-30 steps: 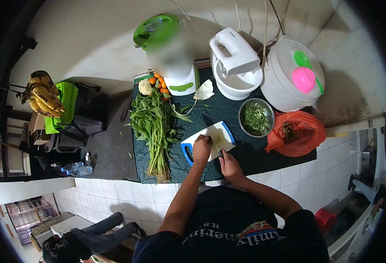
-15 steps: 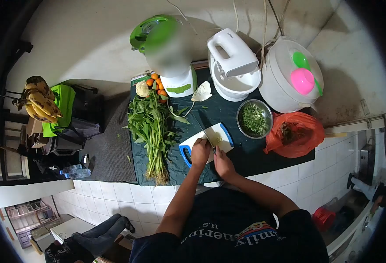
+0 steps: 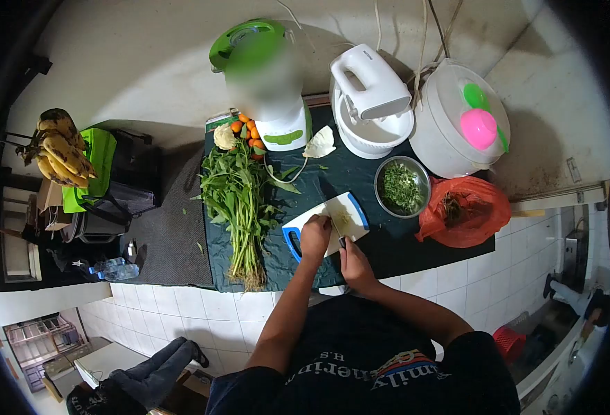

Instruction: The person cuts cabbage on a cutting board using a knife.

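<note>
On a white cutting board with blue ends (image 3: 354,216), pale finely chopped bits (image 3: 344,221) lie to the right of the blade. My right hand (image 3: 357,265) is closed round the dark handle of a knife (image 3: 335,227), whose blade slants away across the board. Left of the blade, my left hand (image 3: 315,239) rests on the board with its fingers bent and pressed together; whatever they hold is hidden. A metal bowl of chopped greens (image 3: 400,187) stands right of the board. To the left lies a large bunch of leafy greens with roots (image 3: 239,214).
A white stand mixer (image 3: 370,86), a green-and-white blender (image 3: 280,131) and a large lidded white tub (image 3: 457,121) line the wall. A red plastic bag (image 3: 464,214) sits at right. Oranges and cauliflower (image 3: 224,137) lie behind the greens. Another person (image 3: 146,377) is at lower left.
My right hand and the knife handle have shifted slightly toward me and to the right. My left hand stays almost in place on the board.
</note>
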The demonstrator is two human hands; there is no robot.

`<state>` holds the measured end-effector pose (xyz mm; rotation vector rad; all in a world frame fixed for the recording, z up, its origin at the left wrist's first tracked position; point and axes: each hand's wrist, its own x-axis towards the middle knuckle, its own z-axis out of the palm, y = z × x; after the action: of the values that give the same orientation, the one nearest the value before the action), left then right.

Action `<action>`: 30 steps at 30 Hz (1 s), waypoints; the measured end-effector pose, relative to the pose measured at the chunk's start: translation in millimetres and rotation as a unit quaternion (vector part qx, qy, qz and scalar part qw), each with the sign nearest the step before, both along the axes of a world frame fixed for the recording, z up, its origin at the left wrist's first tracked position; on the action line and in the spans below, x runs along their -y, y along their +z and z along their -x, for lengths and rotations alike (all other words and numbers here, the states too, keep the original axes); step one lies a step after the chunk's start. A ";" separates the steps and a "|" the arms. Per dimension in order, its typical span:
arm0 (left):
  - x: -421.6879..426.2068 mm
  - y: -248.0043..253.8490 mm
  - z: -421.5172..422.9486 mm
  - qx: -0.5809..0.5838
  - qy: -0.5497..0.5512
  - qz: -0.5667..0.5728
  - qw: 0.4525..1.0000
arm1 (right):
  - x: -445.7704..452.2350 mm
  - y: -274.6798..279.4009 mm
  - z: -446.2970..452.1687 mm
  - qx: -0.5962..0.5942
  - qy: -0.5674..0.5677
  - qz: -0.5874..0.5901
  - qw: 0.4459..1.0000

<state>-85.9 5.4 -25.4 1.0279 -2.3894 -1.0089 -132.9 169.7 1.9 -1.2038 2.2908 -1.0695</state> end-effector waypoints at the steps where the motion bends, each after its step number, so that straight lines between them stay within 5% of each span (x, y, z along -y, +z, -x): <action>1: 0.8 0.5 0.2 0.000 0.000 0.000 1.000 | -0.4 -1.0 -1.1 0.000 0.000 0.000 1.000; 10: 2.2 3.5 -0.8 0.017 -0.021 0.012 1.000 | 10.4 6.2 -3.2 0.053 -0.014 -0.043 0.998; 12: 4.6 2.9 0.0 0.001 -0.005 -0.015 1.000 | 26.4 10.6 6.9 0.106 -0.020 -0.170 0.979; 30: 7.5 1.8 2.3 0.004 -0.004 -0.017 1.000 | -0.9 -5.3 -5.7 0.018 0.016 -0.013 1.000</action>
<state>-88.2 -2.1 -23.6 1.0374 -2.3917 -1.0534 -127.2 170.6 -3.4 -1.1976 2.2440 -1.0395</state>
